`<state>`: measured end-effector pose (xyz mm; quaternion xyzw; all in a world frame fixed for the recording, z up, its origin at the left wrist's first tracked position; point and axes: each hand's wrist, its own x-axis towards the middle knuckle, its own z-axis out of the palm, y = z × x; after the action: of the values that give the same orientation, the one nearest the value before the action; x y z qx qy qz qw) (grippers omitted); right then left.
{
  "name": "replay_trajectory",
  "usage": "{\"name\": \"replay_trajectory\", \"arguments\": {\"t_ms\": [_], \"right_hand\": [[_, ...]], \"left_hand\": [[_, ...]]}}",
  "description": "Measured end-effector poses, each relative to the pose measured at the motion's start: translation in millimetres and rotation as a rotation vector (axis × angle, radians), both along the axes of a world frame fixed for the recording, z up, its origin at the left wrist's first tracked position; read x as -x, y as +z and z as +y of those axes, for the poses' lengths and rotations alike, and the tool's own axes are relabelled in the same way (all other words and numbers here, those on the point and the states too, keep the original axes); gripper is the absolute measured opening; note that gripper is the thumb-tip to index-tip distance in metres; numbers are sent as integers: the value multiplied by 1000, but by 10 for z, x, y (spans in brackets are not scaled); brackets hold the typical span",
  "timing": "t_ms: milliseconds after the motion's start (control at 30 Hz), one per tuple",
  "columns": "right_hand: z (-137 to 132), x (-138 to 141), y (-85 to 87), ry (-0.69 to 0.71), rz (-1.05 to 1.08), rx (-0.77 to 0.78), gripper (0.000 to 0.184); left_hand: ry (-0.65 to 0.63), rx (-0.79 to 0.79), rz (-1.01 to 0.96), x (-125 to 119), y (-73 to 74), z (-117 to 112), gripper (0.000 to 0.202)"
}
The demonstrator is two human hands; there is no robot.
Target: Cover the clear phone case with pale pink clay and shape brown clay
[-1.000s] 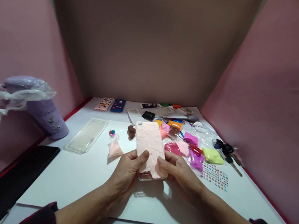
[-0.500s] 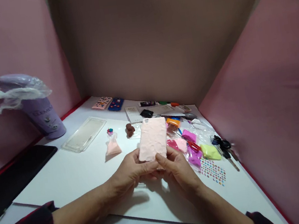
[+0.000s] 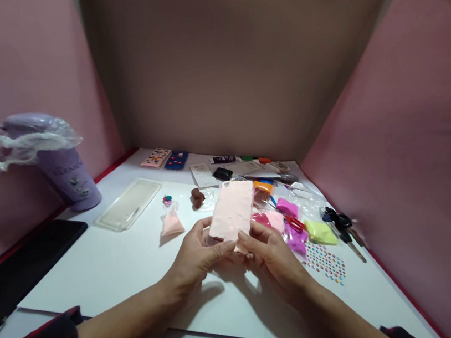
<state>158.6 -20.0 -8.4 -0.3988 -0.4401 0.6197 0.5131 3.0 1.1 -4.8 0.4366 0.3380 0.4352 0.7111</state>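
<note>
Held up in front of the chest, above a white board [image 3: 131, 277], a phone case [image 3: 233, 210] with a coat of pale pink clay over its back, tilted and slightly askew. Lower end gripped from both sides: left hand [image 3: 195, 254] closed around the lower left corner, thumb lying along the bottom edge; right hand [image 3: 274, 249] pinching the lower right corner, thumb pressed on the pink face. Other fingers mostly hidden beneath, exact placement impossible to tell. At the lower left corner, a small dark patch without pink. To the left on the board, a clear tray [image 3: 130, 205] lying flat, then a small bag [image 3: 171, 223] of pale pink clay with tiny colourful bits [image 3: 166, 200] just behind. Near the top of the held case, a brown lump [image 3: 197, 198]. Close on the right, a crowd of bright clay packets, including a yellow packet [image 3: 320, 231] and a purple packet [image 3: 296, 240], with red-handled scissors [image 3: 295, 222] among them. In front of these, rows of shiny stick-on gems [image 3: 326, 263]. At the far edge, two decorated cases, a pink one [image 3: 156, 158] and a blue one [image 3: 176, 159]. Far left, a lilac tumbler [image 3: 70, 179] with crumpled plastic [image 3: 29, 145] around its top.
</note>
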Motion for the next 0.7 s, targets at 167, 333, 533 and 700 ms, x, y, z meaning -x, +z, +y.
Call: {"name": "replay_trajectory", "arguments": {"t_ms": [167,333,533,700], "right_hand": [[-4,35,-44,-62,-81,-83,23],[-10,84,-48,-41,23,-70,25],[-22,101,-52,-80,-48,-95,24],[-48,119,-23,-81,-48,-100,26]], "left_hand": [[140,-14,36,-41,-53,-17,98],[56,-71,-29,-46,-88,-64,108],[89,-114,-14,-44,-110,-80,101],[64,-104,-2,-60,-4,-109,99]]}}
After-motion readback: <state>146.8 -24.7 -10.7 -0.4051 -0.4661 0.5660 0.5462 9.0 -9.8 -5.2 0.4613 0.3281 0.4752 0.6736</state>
